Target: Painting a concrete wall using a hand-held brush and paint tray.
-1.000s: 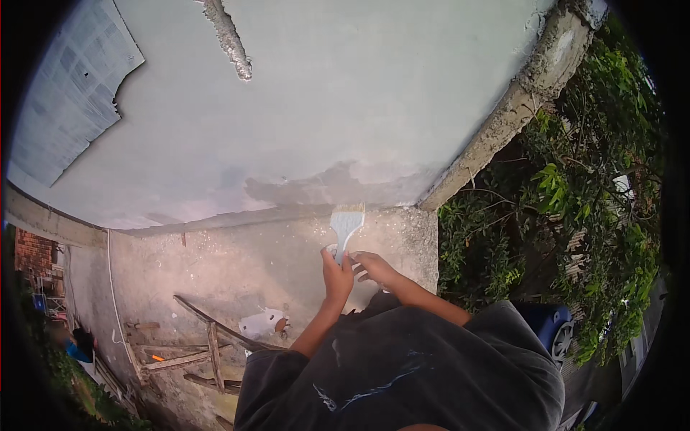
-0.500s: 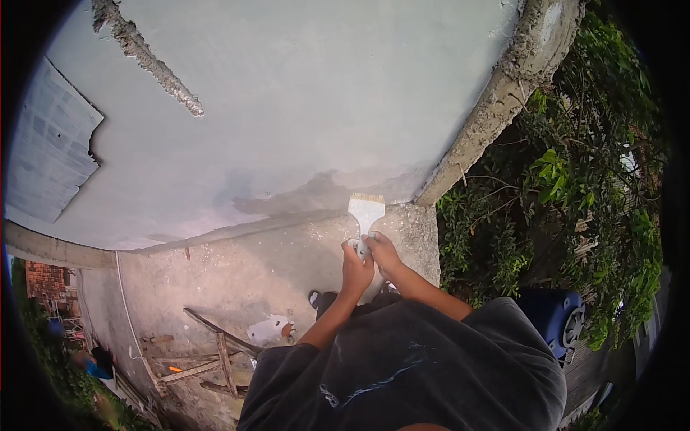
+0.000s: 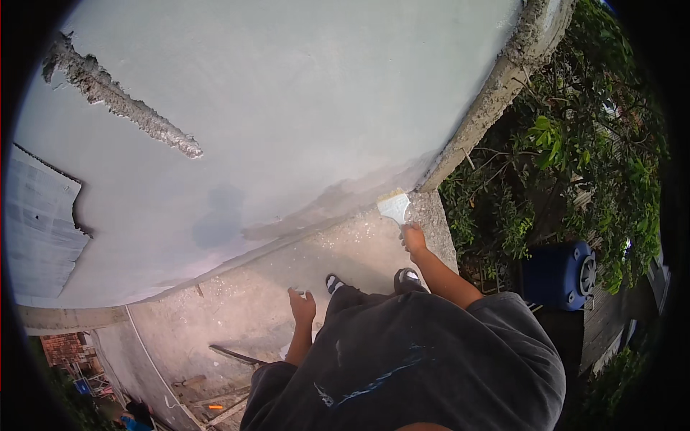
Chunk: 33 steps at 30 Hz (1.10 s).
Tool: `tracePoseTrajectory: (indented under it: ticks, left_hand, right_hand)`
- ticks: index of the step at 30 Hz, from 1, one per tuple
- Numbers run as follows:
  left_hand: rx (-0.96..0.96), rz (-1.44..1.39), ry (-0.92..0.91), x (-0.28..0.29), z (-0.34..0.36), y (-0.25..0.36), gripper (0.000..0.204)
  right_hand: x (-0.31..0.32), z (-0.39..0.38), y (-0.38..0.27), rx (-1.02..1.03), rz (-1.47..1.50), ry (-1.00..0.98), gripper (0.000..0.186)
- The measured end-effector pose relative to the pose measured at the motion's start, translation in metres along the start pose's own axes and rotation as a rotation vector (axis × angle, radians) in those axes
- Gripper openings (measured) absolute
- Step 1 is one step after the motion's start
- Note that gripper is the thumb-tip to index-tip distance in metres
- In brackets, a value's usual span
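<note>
My right hand (image 3: 412,239) is closed round the handle of a wide paintbrush (image 3: 394,207) with a white body and pale yellowish bristles. The bristles point up at the low edge of the wall (image 3: 309,108), close to its right corner; whether they touch it I cannot make out. Down by my left side, away from the brush, my left hand (image 3: 302,306) has its fingers slightly bent and apart. A pale patch shows at its fingertips, perhaps paint. A darker stain (image 3: 316,208) runs along the foot of the pale, smooth wall.
A rough concrete edge (image 3: 496,93) borders the wall on the right, with leafy branches and a blue barrel (image 3: 557,276) beyond. Wooden pieces (image 3: 233,354) lie on the paint-specked concrete floor (image 3: 251,294) at lower left. A rough groove (image 3: 126,104) crosses the wall.
My left hand has left the brush and dropped to the left. My right hand has carried the brush rightward and up toward the wall's corner. The view has shifted, and both feet show.
</note>
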<state>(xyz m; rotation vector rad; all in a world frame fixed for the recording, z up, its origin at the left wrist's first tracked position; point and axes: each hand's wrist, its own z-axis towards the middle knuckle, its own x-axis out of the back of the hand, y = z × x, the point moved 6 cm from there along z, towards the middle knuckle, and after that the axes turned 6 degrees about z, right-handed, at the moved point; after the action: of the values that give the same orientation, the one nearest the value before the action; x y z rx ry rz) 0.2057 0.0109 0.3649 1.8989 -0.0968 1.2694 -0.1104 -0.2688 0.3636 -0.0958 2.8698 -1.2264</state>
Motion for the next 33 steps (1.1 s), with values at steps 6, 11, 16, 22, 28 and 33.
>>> tracePoseTrajectory:
  ticks: [6, 11, 16, 22, 28, 33]
  left_hand:
    - [0.226, 0.107, -0.259, 0.03, -0.006, -0.115, 0.041]
    - [0.235, 0.244, -0.321, 0.068, 0.003, -0.186, 0.039]
    - [0.412, 0.21, -0.265, 0.103, -0.01, -0.2, 0.036]
    - [0.19, 0.324, -0.364, 0.088, -0.04, -0.195, 0.038]
    - [0.488, 0.123, -0.298, 0.076, -0.079, -0.17, 0.043]
    - [0.534, 0.109, -0.248, 0.067, -0.084, -0.141, 0.043]
  right_hand:
    - [-0.07, 0.032, 0.001, 0.174, -0.115, 0.16, 0.021]
    - [-0.102, 0.101, 0.027, 0.29, -0.223, 0.298, 0.027]
    - [-0.127, 0.118, 0.051, 0.115, -0.222, 0.26, 0.041]
    - [-0.13, 0.129, 0.044, 0.019, -0.345, 0.121, 0.05]
    - [-0.121, 0.126, 0.026, -0.053, -0.529, 0.121, 0.045]
    - [-0.119, 0.115, -0.01, -0.04, -0.52, 0.114, 0.046]
